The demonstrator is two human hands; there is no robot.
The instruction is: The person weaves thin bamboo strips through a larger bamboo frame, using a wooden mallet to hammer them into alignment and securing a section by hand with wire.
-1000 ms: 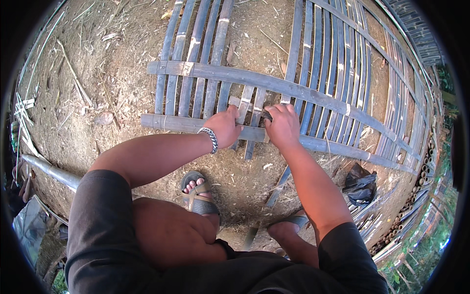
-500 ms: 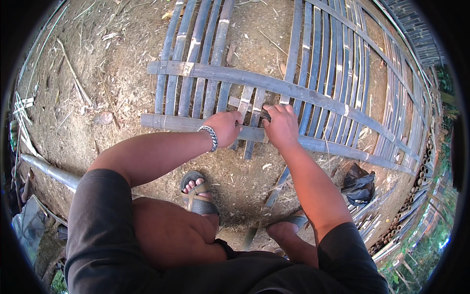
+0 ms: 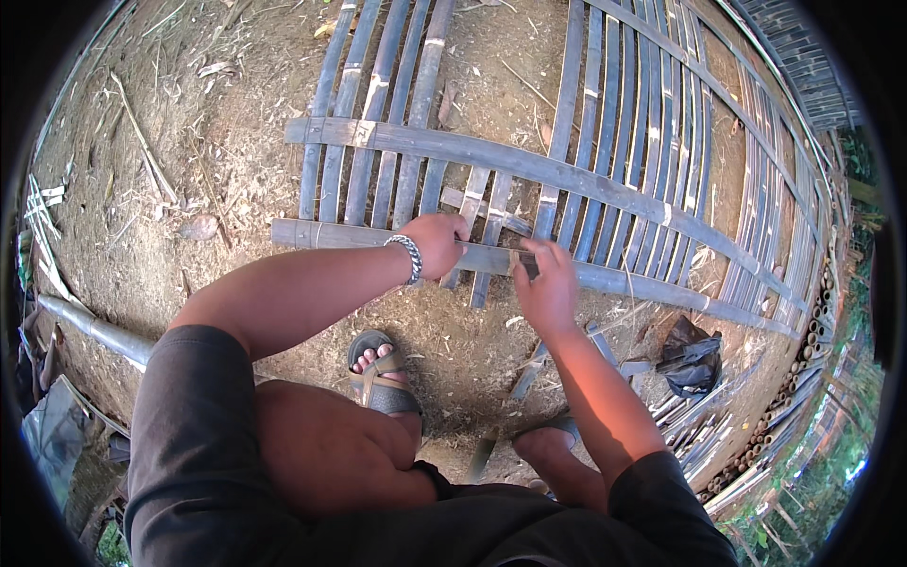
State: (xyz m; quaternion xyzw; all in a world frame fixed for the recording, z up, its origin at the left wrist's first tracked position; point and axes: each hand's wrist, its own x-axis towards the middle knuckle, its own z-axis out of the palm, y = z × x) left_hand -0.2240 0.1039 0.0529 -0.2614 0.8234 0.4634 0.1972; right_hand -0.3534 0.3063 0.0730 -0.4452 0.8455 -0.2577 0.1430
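Observation:
A bamboo lattice of dark split slats is in front of me, crossed by a lower bamboo rail (image 3: 331,236) and a farther rail (image 3: 444,144). My left hand (image 3: 435,248), with a chain bracelet at its wrist, is closed at the lower rail on a narrow bamboo slat (image 3: 474,189); its fingertips are partly hidden. Beside it, a second narrow slat (image 3: 494,213) passes both rails, its end sticking out toward me. A short bamboo piece (image 3: 515,223) lies crosswise at these slats. My right hand (image 3: 548,288) is at the lower rail, thumb and forefinger apart, with nothing visible in it.
A black plastic bag (image 3: 690,359) lies on the ground at right, near loose bamboo strips (image 3: 694,420). Loose bamboo offcuts (image 3: 534,369) lie by my feet. A bamboo pole (image 3: 94,326) is at left. Stacked bamboo (image 3: 803,364) lines the right edge.
My right hand has let go of the short bamboo piece and drawn back toward me, its fingers now parted. The left hand has stayed in place.

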